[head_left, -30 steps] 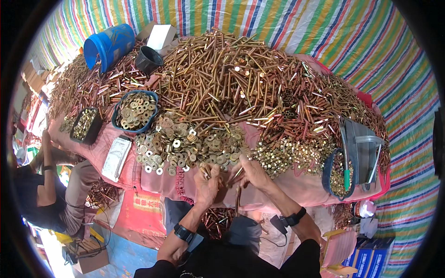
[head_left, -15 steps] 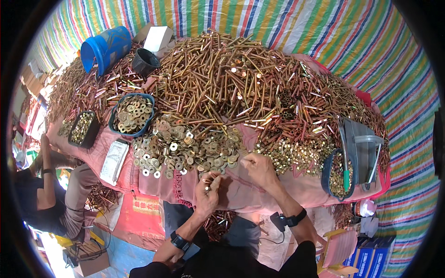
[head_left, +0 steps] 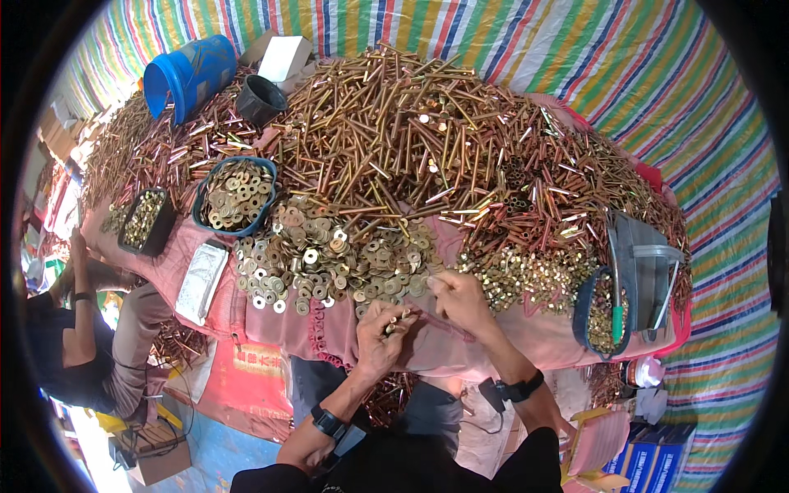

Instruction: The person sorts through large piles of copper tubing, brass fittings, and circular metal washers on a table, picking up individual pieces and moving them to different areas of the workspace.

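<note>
My left hand (head_left: 380, 335) is closed around a small bunch of brass bolts at the near edge of the pink cloth-covered table (head_left: 509, 345). Just to its right, my right hand (head_left: 460, 301) pinches a small brass piece beside the spread of flat washers (head_left: 329, 259). A big heap of long brass bolts (head_left: 427, 140) rises behind both hands. A patch of small brass nuts (head_left: 526, 275) lies right of my right hand. Both wrists wear dark bands.
A blue tray of washers (head_left: 237, 195) and a black tray of small parts (head_left: 145, 220) sit at the left. A blue bucket (head_left: 187, 74), a black pot (head_left: 260, 99) and a white box (head_left: 284, 57) stand behind. A grey bin (head_left: 645, 271) is at the right. Another person (head_left: 78, 345) sits at the left.
My hands have drawn back from the washer pile toward the table's near edge, and the left hand has closed over bolts. The right hand has shifted right.
</note>
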{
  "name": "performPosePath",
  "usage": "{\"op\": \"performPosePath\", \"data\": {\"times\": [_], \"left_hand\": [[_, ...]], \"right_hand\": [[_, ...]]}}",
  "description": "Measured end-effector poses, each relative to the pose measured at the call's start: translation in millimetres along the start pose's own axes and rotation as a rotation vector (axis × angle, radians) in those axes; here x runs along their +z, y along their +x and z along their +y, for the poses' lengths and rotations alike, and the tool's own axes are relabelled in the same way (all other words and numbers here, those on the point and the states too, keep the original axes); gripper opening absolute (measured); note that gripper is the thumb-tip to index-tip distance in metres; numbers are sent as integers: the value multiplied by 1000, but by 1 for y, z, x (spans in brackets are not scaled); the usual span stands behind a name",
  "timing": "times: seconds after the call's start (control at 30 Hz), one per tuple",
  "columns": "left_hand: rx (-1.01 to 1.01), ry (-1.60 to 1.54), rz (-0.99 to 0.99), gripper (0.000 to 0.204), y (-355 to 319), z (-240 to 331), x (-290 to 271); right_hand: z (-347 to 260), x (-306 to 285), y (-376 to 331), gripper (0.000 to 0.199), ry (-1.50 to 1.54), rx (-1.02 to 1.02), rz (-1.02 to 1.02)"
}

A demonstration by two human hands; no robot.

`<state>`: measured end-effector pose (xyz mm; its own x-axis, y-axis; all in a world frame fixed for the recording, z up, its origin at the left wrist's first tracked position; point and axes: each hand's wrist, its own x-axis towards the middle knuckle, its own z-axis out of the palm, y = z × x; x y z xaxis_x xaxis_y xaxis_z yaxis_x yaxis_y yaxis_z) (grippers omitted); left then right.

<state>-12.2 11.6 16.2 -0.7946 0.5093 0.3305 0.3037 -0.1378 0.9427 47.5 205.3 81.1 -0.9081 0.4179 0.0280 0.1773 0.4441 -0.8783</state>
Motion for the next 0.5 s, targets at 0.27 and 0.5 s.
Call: {"op": "performPosePath", "data": {"times": [0.27,0.5], "left_hand": [[-1,30,-11,27,-1,-2,-1],[53,34,27,29,-1,-2,2]], "right_hand": [[-41,4,-27,43,281,247,-226],[-44,12,-29,41,212,259,-171]]}}
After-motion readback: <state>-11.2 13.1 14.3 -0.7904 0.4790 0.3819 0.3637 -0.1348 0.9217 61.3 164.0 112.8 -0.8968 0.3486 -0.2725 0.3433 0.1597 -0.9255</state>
